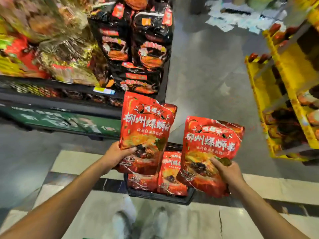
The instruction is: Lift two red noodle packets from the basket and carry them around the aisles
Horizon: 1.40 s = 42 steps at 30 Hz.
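Nearest, the left hand (119, 155) grips the lower edge of one red packet (146, 130); the right hand (227, 171) grips a second red packet (212, 150). Both stand upright, long axis vertical, tops away from the person. Below, a dark basket (155, 195) holds more packets, mostly hidden. Beyond, shelf goods (51, 49) are blurred.

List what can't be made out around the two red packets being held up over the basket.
- Head view: how many packets lie in the black basket; the packet in the left hand and the one in the right hand cover most of it.
- Small print on the left red packet and right red packet: blurred.
- Goods on the left shelf: motion blur.
- Fingers behind both packets: hidden.
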Tool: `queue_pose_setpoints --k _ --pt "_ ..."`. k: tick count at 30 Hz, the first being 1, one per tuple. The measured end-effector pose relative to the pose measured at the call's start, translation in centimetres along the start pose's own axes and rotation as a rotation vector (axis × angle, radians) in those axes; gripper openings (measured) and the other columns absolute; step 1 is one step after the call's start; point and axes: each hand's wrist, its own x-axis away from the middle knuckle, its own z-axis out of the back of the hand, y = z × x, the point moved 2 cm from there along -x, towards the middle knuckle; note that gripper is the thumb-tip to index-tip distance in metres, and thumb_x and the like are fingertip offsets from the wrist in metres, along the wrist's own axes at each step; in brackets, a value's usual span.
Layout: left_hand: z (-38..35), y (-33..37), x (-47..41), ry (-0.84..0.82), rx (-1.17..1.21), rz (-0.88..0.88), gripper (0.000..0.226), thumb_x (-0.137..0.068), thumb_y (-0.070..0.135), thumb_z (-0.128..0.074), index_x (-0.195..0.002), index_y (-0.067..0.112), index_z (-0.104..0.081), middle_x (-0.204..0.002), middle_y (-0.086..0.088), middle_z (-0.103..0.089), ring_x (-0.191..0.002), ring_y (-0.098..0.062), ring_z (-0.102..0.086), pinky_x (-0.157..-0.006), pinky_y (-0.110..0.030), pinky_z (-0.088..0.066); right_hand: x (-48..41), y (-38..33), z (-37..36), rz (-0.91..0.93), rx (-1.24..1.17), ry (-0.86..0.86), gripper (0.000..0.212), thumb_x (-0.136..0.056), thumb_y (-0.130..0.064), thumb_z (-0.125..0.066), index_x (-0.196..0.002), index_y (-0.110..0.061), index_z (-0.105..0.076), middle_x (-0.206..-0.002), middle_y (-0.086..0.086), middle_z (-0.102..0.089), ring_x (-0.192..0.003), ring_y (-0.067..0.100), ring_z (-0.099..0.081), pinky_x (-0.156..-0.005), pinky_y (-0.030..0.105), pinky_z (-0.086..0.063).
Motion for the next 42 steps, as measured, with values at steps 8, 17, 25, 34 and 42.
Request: queue_pose_setpoints --k 8,17,25,34,42 --pt "-0.9 -11.6 -6.7 0.051 0.075 0.127 0.099 -0.041 0.059 -0.099 -0.124 0.012 -0.070 -0.108 -0.013 -0.079 -0.097 -0.035 -0.077 -0.090 -0.048 -0.060 -9.5 10.6 -6.3 -0.127 -0.010 -0.126 0.058 -0.075 -0.047 -0.091 -0.121 -0.020 -0.069 -0.105 0.004 -0.080 -0.091 0.031 -0.078 -0.088 0.059 -0.060" --pt "-2.0 -23.7 -14.8 0.064 0.049 0.346 0.044 -0.083 0.019 -0.084 -0.125 0.016 -0.069 -0.101 -0.010 -0.080 -0.088 -0.033 -0.078 -0.084 -0.048 -0.062 -19.1 21.3 -13.0 -0.291 -0.004 -0.237 0.067 -0.067 -0.051 -0.094 -0.122 -0.026 -0.065 -0.107 0.003 -0.079 -0.095 0.032 -0.077 -0.093 0.061 -0.057" --pt "-2.3 -29.2 -18.4 0.012 0.044 0.458 0.061 -0.081 0.029 -0.086 -0.135 0.025 -0.058 -0.111 -0.005 -0.079 -0.097 -0.029 -0.077 -0.085 -0.044 -0.061 -22.6 25.3 -15.9 -0.375 0.083 -0.262 0.043 -0.082 -0.033 -0.086 -0.117 -0.017 -0.069 -0.101 0.006 -0.080 -0.089 0.030 -0.078 -0.091 0.051 -0.060" --pt "-3.2 -28.3 -18.5 0.361 -1.192 -0.028 0.089 -0.091 0.064 -0.060 -0.161 0.040 -0.010 -0.164 -0.002 -0.029 -0.152 -0.032 -0.030 -0.118 -0.055 -0.034 -18.9 23.5 -18.6 0.217 0.888 0.197 0.108 -0.083 -0.060 -0.075 -0.162 -0.023 -0.010 -0.166 0.010 -0.028 -0.151 0.035 -0.031 -0.118 0.058 -0.033" --pt "-9.1 -29.7 -23.2 0.124 -1.487 -0.327 0.067 -0.101 0.072 -0.016 -0.162 0.047 -0.007 -0.174 -0.003 0.000 -0.159 -0.031 0.012 -0.122 -0.068 -0.001 -19.9 26.3 -23.2 0.521 1.246 -0.094 0.089 -0.088 -0.089 -0.019 -0.163 -0.043 -0.005 -0.173 0.001 0.002 -0.159 0.032 -0.001 -0.119 0.075 -0.002"
